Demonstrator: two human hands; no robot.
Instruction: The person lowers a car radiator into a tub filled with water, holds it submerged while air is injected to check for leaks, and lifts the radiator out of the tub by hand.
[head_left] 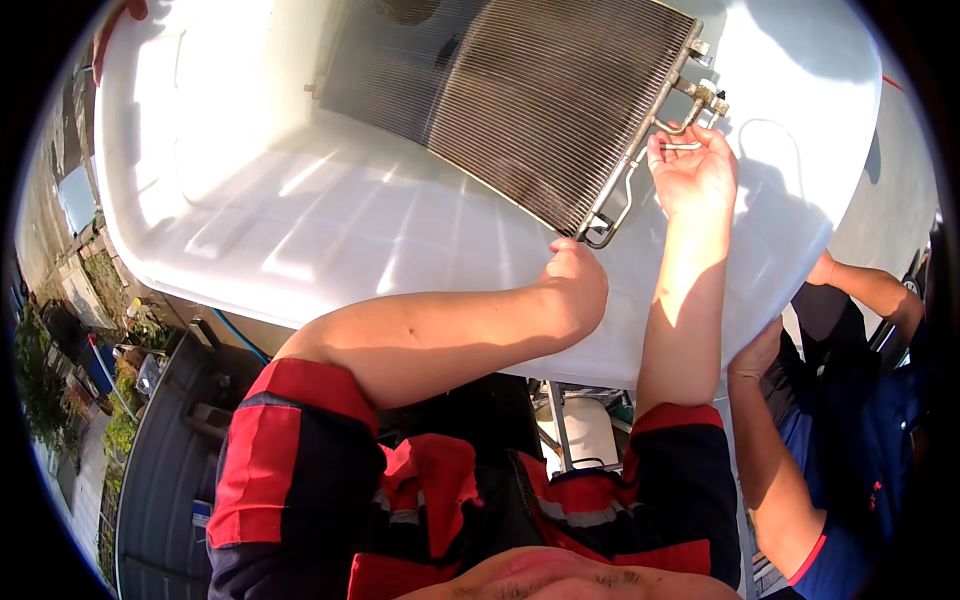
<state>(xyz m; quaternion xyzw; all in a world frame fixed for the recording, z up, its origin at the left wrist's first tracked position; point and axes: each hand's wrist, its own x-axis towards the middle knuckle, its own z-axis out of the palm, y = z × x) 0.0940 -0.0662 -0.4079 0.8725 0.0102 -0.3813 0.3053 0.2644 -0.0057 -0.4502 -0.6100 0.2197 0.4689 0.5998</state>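
Observation:
A car air-conditioning condenser point(560, 95), a flat finned metal panel with a pipe along its right edge, is tilted inside a large white plastic tub point(230, 270). Its right part is dark brown, while the left part looks paler and hazy. My left hand point(577, 285) is closed at the panel's lower corner, thumb on top and the other fingers mostly hidden. Higher up the right edge, my right hand point(695, 175) has its fingers curled round the thin metal pipe point(682, 146), palm turned up, just below a fitting point(708, 97).
At the right, a co-worker in dark blue point(850, 450) has a hand point(757, 352) against the tub's outside. Another person's hand point(115, 30) is at the far left rim. A dark corrugated metal panel point(165, 450) stands at lower left, near a blue hose point(238, 335).

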